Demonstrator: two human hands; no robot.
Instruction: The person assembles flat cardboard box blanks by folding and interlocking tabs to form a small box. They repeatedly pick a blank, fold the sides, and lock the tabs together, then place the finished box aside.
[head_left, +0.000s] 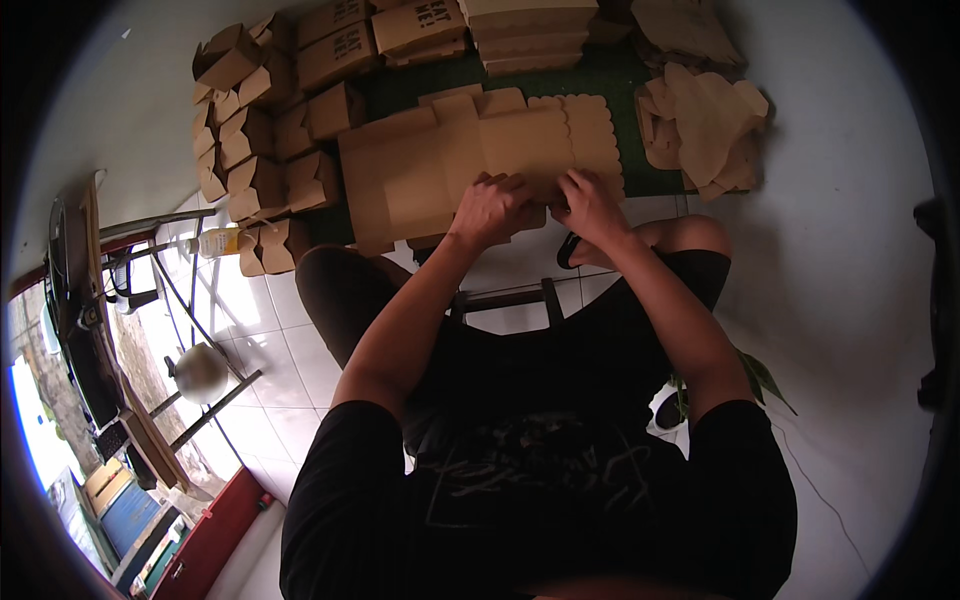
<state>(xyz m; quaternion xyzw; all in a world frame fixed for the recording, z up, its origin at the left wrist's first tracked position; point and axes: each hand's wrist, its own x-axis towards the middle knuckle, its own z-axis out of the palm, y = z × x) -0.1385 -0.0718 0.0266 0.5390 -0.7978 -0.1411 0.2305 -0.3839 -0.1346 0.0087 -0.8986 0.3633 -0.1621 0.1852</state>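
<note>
We are keeping a flat cardboard blank [395,180] lying just ahead of us, its long axis running left to right. Our left hand [492,210] and right hand [594,208] are sitting equally close, wrists angling inward — fingers curling narrow, gripping its near edge right of the middle.

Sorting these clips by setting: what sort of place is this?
Probably an indoor packing workspace, perhaps in a home or small shop: folded cardboard boxes crowd a green surface, a large opened-out cardboard sheet lies beside them, and pale floor tiles show nearby.
</note>
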